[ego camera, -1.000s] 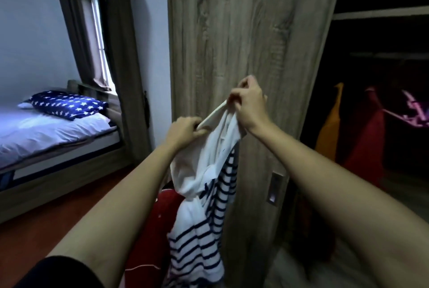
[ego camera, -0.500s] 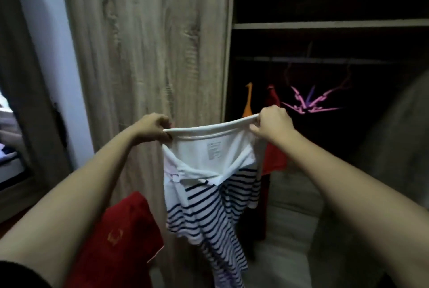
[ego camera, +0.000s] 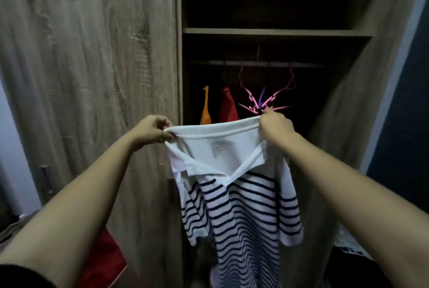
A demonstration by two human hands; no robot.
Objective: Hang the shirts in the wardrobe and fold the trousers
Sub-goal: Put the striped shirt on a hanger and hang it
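We now stand squarer to the wardrobe (ego camera: 278, 31), left hand (ego camera: 151, 131) and right hand (ego camera: 275, 126) each pinching a shoulder of the soft, light striped polo shirt (ego camera: 241, 206).

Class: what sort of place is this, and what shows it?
Probably a bedroom at home: an open wooden wardrobe, its rail carrying pink hangers and hung garments, and a striped shirt held up.

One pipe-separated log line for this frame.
stage: pre-hang | left hand: grips striped shirt neckline | right hand: grips neckline | pink hangers: bare
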